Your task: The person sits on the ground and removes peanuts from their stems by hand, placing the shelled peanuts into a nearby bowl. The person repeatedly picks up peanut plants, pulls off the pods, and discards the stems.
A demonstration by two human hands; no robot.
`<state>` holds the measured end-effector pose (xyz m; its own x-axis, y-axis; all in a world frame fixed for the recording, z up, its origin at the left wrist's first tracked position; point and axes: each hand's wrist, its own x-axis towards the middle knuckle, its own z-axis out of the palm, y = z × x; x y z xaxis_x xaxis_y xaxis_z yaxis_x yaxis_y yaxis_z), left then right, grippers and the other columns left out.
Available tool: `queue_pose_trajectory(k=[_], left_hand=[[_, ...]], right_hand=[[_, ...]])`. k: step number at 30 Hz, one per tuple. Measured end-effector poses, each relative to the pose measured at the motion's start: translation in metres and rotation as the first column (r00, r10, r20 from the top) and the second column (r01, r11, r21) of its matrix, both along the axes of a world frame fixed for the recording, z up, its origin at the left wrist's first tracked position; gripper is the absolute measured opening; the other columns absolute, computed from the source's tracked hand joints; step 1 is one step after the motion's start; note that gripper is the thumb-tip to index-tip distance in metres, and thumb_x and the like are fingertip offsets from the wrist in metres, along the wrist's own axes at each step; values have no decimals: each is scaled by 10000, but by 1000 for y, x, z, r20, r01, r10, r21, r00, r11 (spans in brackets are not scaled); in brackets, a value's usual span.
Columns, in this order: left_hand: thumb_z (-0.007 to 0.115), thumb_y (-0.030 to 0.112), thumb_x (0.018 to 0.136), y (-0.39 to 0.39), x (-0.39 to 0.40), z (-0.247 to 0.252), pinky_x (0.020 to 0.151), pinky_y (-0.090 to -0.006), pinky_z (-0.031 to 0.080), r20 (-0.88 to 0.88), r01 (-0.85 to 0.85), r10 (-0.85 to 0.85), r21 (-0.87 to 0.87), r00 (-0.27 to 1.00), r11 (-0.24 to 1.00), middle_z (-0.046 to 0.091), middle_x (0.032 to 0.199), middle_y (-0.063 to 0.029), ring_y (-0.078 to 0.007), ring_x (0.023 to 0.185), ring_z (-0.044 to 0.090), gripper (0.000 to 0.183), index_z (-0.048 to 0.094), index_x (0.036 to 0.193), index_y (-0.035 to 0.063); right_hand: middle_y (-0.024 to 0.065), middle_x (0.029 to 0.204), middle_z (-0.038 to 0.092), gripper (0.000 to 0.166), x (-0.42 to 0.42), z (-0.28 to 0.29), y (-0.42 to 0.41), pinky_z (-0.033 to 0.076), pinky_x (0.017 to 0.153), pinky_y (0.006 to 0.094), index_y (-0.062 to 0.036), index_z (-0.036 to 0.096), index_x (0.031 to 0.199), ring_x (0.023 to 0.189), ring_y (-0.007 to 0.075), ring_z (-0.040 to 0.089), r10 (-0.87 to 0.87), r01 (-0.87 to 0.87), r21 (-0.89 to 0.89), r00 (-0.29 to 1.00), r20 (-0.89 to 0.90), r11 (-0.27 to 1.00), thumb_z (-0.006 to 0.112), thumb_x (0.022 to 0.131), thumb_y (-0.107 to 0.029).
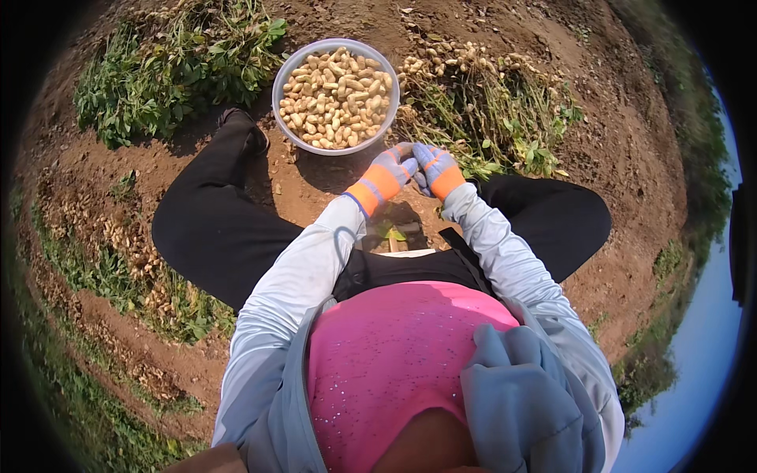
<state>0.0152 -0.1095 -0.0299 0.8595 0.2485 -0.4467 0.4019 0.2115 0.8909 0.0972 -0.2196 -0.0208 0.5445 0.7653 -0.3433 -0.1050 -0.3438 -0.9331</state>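
Just below the right rim of a round plastic tub, my left hand and my right hand meet at the fingertips. Both wear grey gloves with orange bands. The fingers are bent toward each other, and whether anything small lies between them cannot be made out. The tub stands on the soil, filled with unshelled peanuts. Right beyond my hands lies a heap of pulled peanut plants, its stems toward me and pods at its far end.
A leafy pile of peanut plants lies left of the tub, near my foot. More plants with pods lie in rows at the left. My bent legs in black trousers frame the bare soil before me.
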Motion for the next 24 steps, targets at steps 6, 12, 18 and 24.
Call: queue_pose_trajectory(k=[6, 12, 18, 24], left_hand=[[574, 144, 740, 4, -4, 20, 615, -279, 470, -138, -150, 189, 252, 972, 956, 604, 767, -115, -168, 672, 581, 290, 544, 983, -11], [556, 219, 812, 32, -9, 0, 578, -321, 490, -148, -581, 565, -104, 812, 807, 576, 794, -106, -189, 646, 567, 362, 463, 1094, 11], [489, 359, 862, 62, -13, 39, 644, -398, 505, -263, -756, 766, -516, 587, 402, 556, 932, -143, -274, 807, 565, 473, 370, 1184, 34], [445, 350, 873, 32, 1, 28, 531, -333, 487, -338, -433, 279, -591, 899, 680, 558, 826, -130, -248, 644, 559, 336, 437, 1023, 49]], right_hand=[[31, 595, 489, 365, -4, -5, 9, 326, 361, 254, -34, 488, 974, 417, 137, 434, -423, 307, -295, 731, -536, 905, 543, 804, -351], [197, 1102, 525, 594, 8, -25, -1, 438, 819, 347, -80, 376, 1250, 985, 301, 540, 330, -241, -597, 943, 41, 765, 561, 787, -403], [178, 1182, 487, 623, 60, -58, 6, 380, 909, 342, -68, 417, 1229, 1091, 309, 466, 416, -103, -817, 892, 176, 567, 600, 749, -419], [143, 1239, 436, 776, 89, -93, 33, 364, 934, 367, -91, 327, 1285, 1137, 284, 426, 591, -91, -903, 782, 196, 420, 631, 694, -492]])
